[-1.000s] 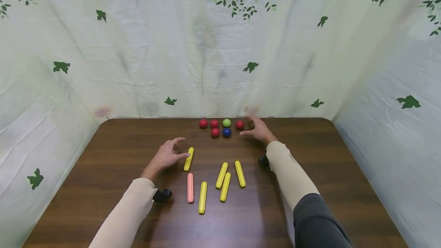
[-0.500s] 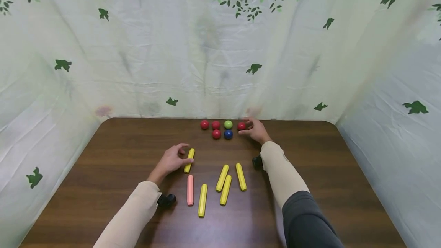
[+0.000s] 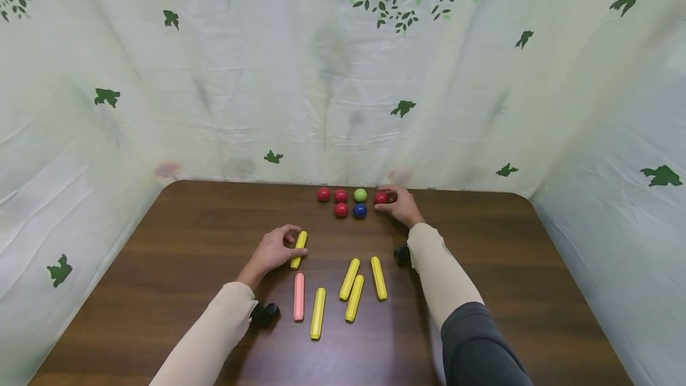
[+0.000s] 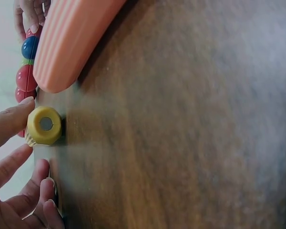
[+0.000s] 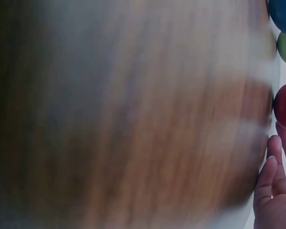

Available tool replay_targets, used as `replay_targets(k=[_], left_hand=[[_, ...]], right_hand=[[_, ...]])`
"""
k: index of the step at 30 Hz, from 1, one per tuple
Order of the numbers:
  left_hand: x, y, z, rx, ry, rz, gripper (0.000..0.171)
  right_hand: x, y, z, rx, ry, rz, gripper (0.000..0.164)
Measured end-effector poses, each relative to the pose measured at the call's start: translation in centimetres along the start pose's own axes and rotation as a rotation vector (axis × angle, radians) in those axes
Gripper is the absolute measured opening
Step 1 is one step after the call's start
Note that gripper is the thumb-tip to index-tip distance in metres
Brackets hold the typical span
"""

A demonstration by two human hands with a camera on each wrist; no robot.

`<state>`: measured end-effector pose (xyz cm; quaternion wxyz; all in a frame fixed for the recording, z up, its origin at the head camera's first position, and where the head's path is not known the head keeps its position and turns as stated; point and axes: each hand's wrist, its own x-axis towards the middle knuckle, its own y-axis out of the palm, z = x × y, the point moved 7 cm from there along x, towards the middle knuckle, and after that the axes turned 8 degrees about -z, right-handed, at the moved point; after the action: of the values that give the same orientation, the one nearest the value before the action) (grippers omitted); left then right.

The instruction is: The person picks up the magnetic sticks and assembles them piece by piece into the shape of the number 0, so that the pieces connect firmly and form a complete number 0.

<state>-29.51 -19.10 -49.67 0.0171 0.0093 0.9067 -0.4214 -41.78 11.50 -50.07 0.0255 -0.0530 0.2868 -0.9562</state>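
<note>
My left hand [image 3: 273, 251] pinches a short yellow rod [image 3: 302, 237] between thumb and index finger, left of the table's middle. In the left wrist view this yellow rod [image 4: 44, 125] shows a round grey disc in its end, with fingertips against both sides. Toward the table's back edge, my right hand [image 3: 402, 205] holds a glossy red ball [image 3: 380, 198] between thumb and index finger. The right wrist view shows the red ball [image 5: 285, 106] with a fingertip at its underside. Just left of it are a green ball [image 3: 360, 195] and a blue ball [image 3: 359, 211].
Several other red balls [image 3: 340, 196] sit left of the green and blue ones. A pink rod [image 3: 299, 297] and several yellow rods [image 3: 317, 314] lie on the brown wooden table [image 3: 203, 231]. A leaf-patterned curtain [image 3: 241, 88] hangs behind the back edge.
My left fingers have moved right and closed onto the yellow rod. My right thumb and index finger have drawn together around the red ball. The head view has shifted slightly.
</note>
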Motion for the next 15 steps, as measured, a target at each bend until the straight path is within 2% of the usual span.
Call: replay_targets(k=[7, 15], left_hand=[[0.15, 0.13, -0.04, -0.033, -0.008, -0.003, 0.050], [0.10, -0.02, -0.29, -0.034, 0.003, -0.008, 0.039]], right_hand=[[-0.02, -0.27, 0.03, -0.012, -0.005, -0.020, 0.039], [0.07, -0.13, -0.11, -0.007, -0.005, -0.025, 0.037]])
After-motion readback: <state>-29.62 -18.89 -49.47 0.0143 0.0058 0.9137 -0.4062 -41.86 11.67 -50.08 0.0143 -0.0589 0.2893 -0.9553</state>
